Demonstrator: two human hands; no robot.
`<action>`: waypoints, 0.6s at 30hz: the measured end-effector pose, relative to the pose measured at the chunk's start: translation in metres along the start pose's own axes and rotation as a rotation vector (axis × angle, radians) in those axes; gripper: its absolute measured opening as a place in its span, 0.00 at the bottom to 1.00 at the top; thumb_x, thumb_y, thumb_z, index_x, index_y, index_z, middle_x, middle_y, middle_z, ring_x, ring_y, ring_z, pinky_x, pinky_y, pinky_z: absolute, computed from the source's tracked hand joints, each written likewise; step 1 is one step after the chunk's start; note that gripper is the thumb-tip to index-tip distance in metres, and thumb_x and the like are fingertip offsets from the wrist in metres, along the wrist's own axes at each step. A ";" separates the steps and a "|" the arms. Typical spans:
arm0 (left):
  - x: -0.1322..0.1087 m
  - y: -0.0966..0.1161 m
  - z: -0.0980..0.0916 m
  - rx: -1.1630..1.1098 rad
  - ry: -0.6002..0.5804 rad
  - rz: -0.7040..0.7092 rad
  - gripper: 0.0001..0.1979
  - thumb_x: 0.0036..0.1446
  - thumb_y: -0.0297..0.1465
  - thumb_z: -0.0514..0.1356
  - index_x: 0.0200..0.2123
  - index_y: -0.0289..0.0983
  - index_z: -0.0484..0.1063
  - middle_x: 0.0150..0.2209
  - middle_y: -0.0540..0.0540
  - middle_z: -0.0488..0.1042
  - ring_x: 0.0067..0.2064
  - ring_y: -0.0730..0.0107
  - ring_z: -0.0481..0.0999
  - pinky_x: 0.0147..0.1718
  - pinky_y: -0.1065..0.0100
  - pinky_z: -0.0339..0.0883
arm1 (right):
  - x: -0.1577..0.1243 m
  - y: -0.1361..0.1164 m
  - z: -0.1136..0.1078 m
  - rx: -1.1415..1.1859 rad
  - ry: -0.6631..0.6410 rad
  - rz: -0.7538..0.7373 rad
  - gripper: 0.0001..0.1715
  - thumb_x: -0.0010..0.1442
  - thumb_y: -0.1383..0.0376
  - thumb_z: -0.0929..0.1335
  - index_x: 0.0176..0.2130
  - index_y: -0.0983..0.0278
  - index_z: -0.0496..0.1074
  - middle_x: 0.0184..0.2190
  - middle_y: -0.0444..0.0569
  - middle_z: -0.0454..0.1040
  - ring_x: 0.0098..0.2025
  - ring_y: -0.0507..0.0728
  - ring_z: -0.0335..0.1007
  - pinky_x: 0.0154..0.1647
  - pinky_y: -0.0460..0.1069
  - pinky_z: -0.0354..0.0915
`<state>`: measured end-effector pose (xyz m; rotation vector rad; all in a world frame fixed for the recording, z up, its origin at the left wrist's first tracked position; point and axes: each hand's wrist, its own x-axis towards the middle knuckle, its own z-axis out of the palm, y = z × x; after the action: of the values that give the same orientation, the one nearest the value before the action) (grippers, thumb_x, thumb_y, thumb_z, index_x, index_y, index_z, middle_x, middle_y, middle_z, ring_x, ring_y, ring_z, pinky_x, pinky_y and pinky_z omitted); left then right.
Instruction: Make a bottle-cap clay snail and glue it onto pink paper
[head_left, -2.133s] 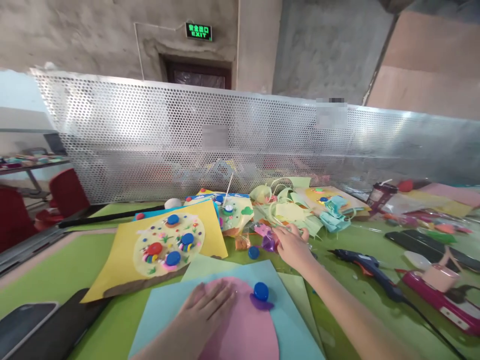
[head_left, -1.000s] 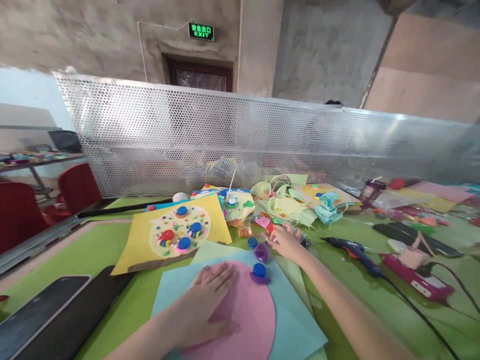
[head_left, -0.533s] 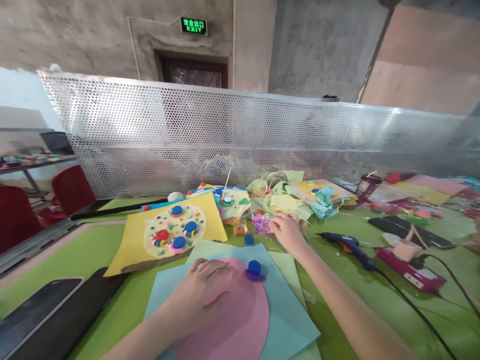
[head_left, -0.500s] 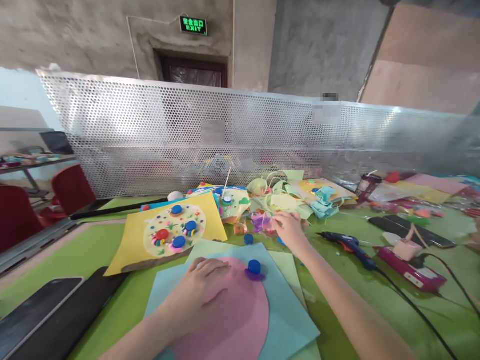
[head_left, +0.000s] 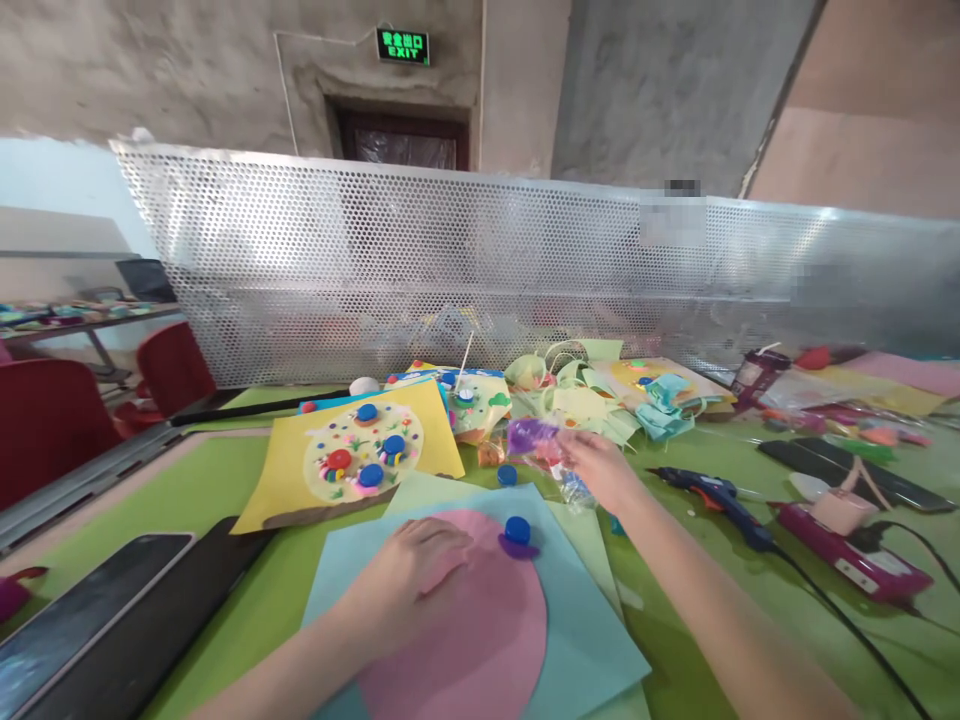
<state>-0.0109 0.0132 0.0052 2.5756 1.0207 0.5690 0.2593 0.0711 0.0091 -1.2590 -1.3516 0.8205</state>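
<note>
My left hand [head_left: 420, 570] lies on a pink paper circle [head_left: 480, 640], fingers resting flat and nothing gripped. The circle sits on a light blue sheet [head_left: 592, 640], with pale green paper [head_left: 431, 492] partly showing beneath. At the circle's upper right edge are a blue bottle cap [head_left: 517, 530] and a purple piece [head_left: 517, 547] just below it. My right hand [head_left: 600, 465] pinches a clear plastic bag [head_left: 576, 488] beside a purple lump [head_left: 531, 435]; its fingertips are partly hidden. Another blue cap [head_left: 507, 475] lies just beyond the sheets.
A yellow card [head_left: 289, 460] decorated with caps lies at left, near dark phones [head_left: 97, 610]. Paper scraps [head_left: 585, 400] pile up behind. On the right are a glue gun [head_left: 712, 500], a power strip [head_left: 855, 560] and a cup [head_left: 761, 375]. A perforated metal screen [head_left: 420, 260] stands behind.
My right hand has drawn slightly nearer, pulling the clear bag out from the clutter. My left hand stays on the pink circle. The view has turned slightly left.
</note>
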 end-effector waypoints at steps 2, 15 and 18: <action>-0.001 0.006 0.000 -0.121 0.053 -0.047 0.10 0.57 0.30 0.51 0.37 0.38 0.71 0.38 0.45 0.75 0.40 0.65 0.73 0.41 0.65 0.66 | -0.015 -0.013 0.019 -0.001 -0.112 -0.042 0.18 0.51 0.53 0.70 0.26 0.66 0.71 0.24 0.44 0.72 0.27 0.53 0.69 0.33 0.50 0.64; -0.005 0.009 0.006 -0.360 0.245 -0.087 0.16 0.56 0.41 0.54 0.22 0.37 0.58 0.25 0.52 0.61 0.26 0.73 0.60 0.25 0.72 0.56 | -0.083 -0.046 0.073 -0.473 -0.439 -0.516 0.19 0.57 0.63 0.66 0.22 0.63 0.54 0.23 0.39 0.63 0.29 0.51 0.59 0.44 0.54 0.50; -0.006 0.011 0.002 -0.388 0.228 -0.065 0.14 0.58 0.36 0.52 0.22 0.37 0.60 0.26 0.50 0.63 0.27 0.73 0.63 0.27 0.72 0.59 | -0.083 -0.051 0.069 -0.499 -0.517 -0.476 0.17 0.59 0.63 0.65 0.23 0.63 0.55 0.23 0.38 0.61 0.29 0.51 0.58 0.44 0.53 0.50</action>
<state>-0.0080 0.0009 0.0066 2.1665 0.9483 0.9569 0.1712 -0.0076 0.0238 -1.0427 -2.2722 0.4931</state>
